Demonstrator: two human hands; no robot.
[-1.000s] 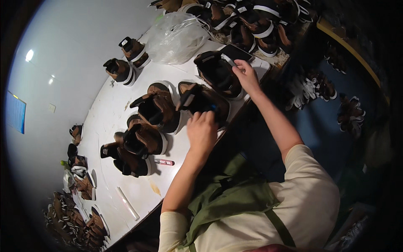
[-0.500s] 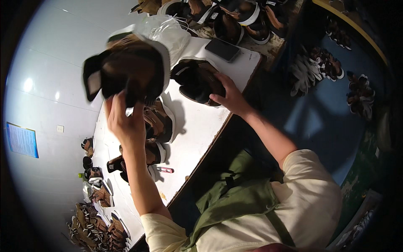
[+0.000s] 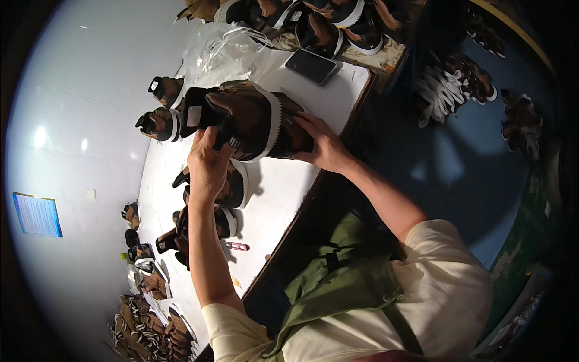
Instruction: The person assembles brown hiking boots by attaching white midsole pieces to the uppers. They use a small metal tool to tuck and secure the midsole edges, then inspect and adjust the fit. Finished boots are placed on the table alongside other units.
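My left hand (image 3: 208, 164) is closed on the collar of a brown and black shoe (image 3: 250, 114) with a white sole, held tilted over the white table. Behind that shoe, partly hidden by it, a second brown and black shoe (image 3: 294, 137) rests on the table. My right hand (image 3: 329, 146) grips its end nearer the table edge, thumb on one side and fingers on the other. Left of my hands, two similar shoes stand by the wall, one of them a brown shoe (image 3: 158, 125). More shoes (image 3: 234, 186) sit beside my left forearm, partly covered by it.
A dark phone (image 3: 310, 66) and a clear plastic bag (image 3: 220, 54) lie at the table's far end. Several shoes (image 3: 319, 33) crowd a surface beyond. A red cutter (image 3: 237, 246) lies near my left forearm. Shoe piles (image 3: 443, 99) cover parts of the blue floor at right.
My left hand has brought its shoe down and right, against or just in front of the second shoe. Two shoes by the wall have come into sight. My right hand stays on its shoe.
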